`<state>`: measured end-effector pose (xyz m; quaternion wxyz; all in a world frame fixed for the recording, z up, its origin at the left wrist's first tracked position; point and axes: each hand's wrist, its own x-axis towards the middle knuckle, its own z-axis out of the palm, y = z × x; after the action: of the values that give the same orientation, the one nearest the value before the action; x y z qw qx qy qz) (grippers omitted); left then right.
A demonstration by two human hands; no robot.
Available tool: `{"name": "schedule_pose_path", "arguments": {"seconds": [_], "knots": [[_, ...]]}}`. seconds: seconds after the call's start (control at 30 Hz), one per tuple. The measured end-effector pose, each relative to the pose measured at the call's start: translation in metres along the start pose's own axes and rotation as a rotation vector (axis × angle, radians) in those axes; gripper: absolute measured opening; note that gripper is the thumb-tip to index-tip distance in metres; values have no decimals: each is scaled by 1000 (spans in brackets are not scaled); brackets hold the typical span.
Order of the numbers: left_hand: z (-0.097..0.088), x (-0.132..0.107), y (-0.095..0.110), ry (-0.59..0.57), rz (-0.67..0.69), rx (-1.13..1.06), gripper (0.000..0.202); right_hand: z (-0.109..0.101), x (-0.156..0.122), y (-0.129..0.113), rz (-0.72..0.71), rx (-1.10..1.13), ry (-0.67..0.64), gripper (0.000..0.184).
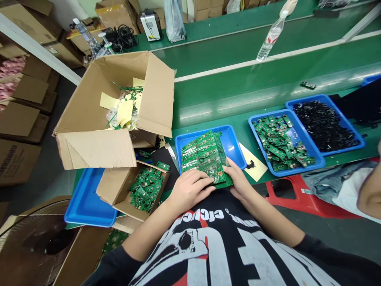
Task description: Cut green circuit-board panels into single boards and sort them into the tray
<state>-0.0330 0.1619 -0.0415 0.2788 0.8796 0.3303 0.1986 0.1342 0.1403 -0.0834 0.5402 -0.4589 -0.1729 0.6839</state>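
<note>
Cardboard fills the left side. A large open box (89, 103) holds yellow paper sheets and thin green strips. In front of it, a smaller carton (110, 186) lies tipped on a blue tray (86, 204) and is packed with small green boards.

The left hand (190, 188) lies palm down just right of the carton. Its fingers are stretched almost flat over the near edge of a stack of green circuit boards (204, 155), pressing on top rather than closing around it. The stack sits half inside a second blue tray (232, 143) on the green tabletop (208, 99), and its near end hangs over the tray's front rim toward the person's black printed shirt.

The right hand (238, 180) grips the near right corner of the stack, with the thumb on top and the fingers curled around the edge. A yellow sheet (256, 165) lies on the tabletop just beside this hand.

Further right, two more blue trays stand side by side and touching. The third tray (312, 159) holds loose small green boards, and the fourth tray (354, 135) is heaped with small black parts. A clear water bottle (270, 37) lies far back on the tabletop, well apart from the trays. A red stool (288, 192) stands below the tabletop edge, and another person's arm (369, 190) shows at the right border.
</note>
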Motion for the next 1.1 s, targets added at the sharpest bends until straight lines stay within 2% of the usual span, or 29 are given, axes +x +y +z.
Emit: {"name": "schedule_pose_path", "arguments": {"seconds": [0.17,0.4,0.47,0.53,0.6,0.7,0.97,1.1], "knots": [[5,6,4,82,-70,-128,14,0,0,3,-7,-10,3,47],[4,9,3,107,-159,-282,10,2,1,3,-15,-5,6,49],[2,8,4,140,-228,-354,10,2,0,2,-11,0,7,50],[1,7,1,231,-355,-501,10,2,0,2,-4,-1,13,50],[-2,6,-4,376,-490,-673,11,1,0,2,-1,-9,18,49],[-9,5,-16,577,-601,-891,16,-1,0,2,4,-13,30,48],[-44,-14,-45,906,-613,-1081,19,-12,4,4,1,41,30,48],[-56,-32,-59,971,-619,-1127,20,-18,7,2,-37,80,26,44]]}}
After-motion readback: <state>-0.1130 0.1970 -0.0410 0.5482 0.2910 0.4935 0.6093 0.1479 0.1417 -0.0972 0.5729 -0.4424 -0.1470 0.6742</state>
